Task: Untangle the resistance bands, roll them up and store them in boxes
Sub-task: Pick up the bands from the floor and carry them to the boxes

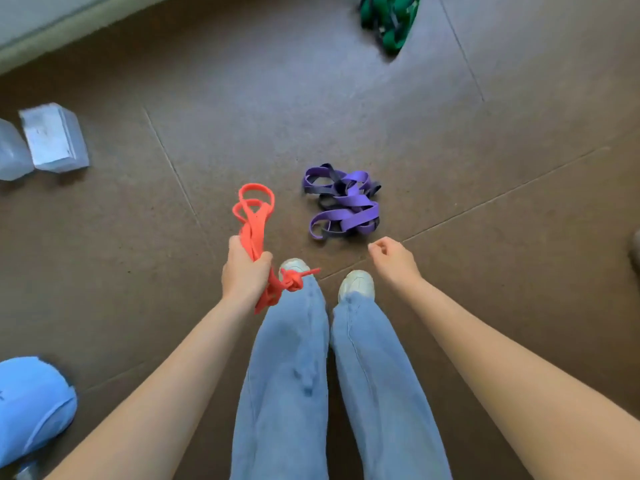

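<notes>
Standing on the brown floor (311,98), a person is seen from above. An orange resistance band (254,226) is gripped in the left hand (244,268); a knotted end hangs below it. The right hand (393,259) is loosely curled, holding nothing, near a purple band pile (343,202). Clear boxes (52,136) lie well left of that pile; a green band (389,19) lies far beyond it.
</notes>
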{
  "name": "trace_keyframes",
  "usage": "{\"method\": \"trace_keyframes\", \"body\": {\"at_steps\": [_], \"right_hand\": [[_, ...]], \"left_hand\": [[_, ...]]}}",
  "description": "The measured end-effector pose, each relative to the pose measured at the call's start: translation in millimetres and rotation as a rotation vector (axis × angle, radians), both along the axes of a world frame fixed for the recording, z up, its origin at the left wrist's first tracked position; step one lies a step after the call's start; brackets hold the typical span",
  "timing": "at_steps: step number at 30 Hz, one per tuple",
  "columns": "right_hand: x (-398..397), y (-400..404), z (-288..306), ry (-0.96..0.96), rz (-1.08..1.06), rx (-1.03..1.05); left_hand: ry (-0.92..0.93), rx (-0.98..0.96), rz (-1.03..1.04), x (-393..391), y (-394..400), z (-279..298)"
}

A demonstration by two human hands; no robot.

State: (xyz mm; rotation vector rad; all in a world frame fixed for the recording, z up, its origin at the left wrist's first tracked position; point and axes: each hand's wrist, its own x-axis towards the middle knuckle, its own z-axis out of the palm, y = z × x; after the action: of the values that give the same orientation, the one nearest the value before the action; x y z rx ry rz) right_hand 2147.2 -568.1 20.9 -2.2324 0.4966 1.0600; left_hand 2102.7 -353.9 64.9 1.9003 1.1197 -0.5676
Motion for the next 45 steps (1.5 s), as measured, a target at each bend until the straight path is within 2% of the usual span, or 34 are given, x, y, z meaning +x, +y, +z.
{"method": "trace_keyframes", "body": {"at_steps": [2,4,7,10,13,15,16,18,20,21,22,23,26,29,32,37,40,45], "right_hand": [[23,-5,-81,-0.009,0.034,-0.052],[40,-8,-157,0.005,-0.019,-0.076],[58,-10,-252,0.033,-0.285,-0.057],[65,2,-299,0.039,-0.638,-0.063],[59,33,-269,-0.054,-0.676,-0.07],[53,60,-208,-0.102,-0.643,0.023],[51,71,-168,-0.112,-0.583,0.082],[50,83,-82,-0.103,-0.398,0.153],[49,85,-9,-0.143,-0.193,0.231],[45,84,11,-0.175,-0.078,0.256],[59,81,48,-0.22,0.021,0.297],[77,79,81,-0.249,0.098,0.32],[119,79,119,-0.277,0.246,0.334],[178,63,123,-0.246,0.278,0.389],[246,22,92,-0.205,0.291,0.447],[373,-51,10,0.001,0.348,0.179],[438,-64,-31,0.073,0.474,0.073],[528,-51,-97,0.127,0.608,-0.03]], "left_hand": [[0.009,-0.034,0.005,23,-6,-72],[0.019,-0.014,0.012,36,-9,-138],[-0.012,0.036,-0.001,42,-9,-220],[-0.019,0.036,-0.013,32,-1,-256],[0.046,0.003,-0.003,28,3,-239],[0.101,-0.068,0.125,39,3,-196],[0.15,-0.173,0.239,51,3,-165],[0.274,-0.524,0.447,79,6,-101],[0.37,-0.885,0.456,107,4,-45],[0.398,-0.975,0.432,109,-2,-35],[0.397,-0.999,0.404,128,-3,-3],[0.392,-0.908,0.372,149,-5,28],[0.295,-0.697,0.451,178,-14,59],[0.194,-0.563,0.487,231,-13,61],[0.188,-0.46,0.459,291,-12,40],[0.162,-0.3,0.395,399,-25,-16],[0.129,-0.312,0.434,450,-36,-42],[0.045,-0.437,0.531,514,-45,-82]]}}
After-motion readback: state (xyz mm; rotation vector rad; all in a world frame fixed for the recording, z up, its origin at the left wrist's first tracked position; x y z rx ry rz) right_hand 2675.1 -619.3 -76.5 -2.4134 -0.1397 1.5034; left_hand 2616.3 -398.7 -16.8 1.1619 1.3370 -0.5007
